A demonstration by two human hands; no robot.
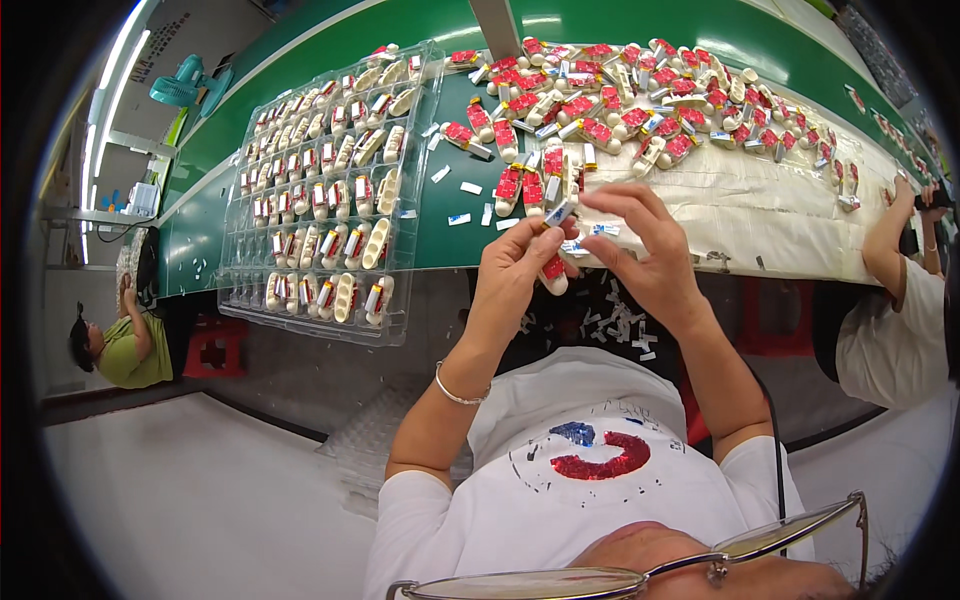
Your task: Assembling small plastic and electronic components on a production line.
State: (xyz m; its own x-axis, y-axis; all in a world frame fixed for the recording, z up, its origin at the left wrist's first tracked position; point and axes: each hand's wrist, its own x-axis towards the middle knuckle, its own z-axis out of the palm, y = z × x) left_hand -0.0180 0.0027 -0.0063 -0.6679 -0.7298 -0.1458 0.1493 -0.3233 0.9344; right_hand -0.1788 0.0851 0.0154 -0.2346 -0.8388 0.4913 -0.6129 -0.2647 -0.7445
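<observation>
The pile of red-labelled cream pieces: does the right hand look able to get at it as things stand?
Probably yes. The right hand looks open, with nothing clearly in its grasp, and the pile begins just beyond it, with no barrier seen between them.

We look across a long green bench [190,250], bent by the lens, with a cream sheet [810,225] over part of its right side. A metal post [495,28] stands at the far edge. At upper left we see bright strip lights [118,75], a teal fan [180,82] and, below them, a shelf [105,215]. A red stool [215,350] stands at left on the grey floor [300,375]. Nearer us, a dark strip [268,420] borders a broad white surface [180,490]; we cannot tell whether that is floor.
</observation>
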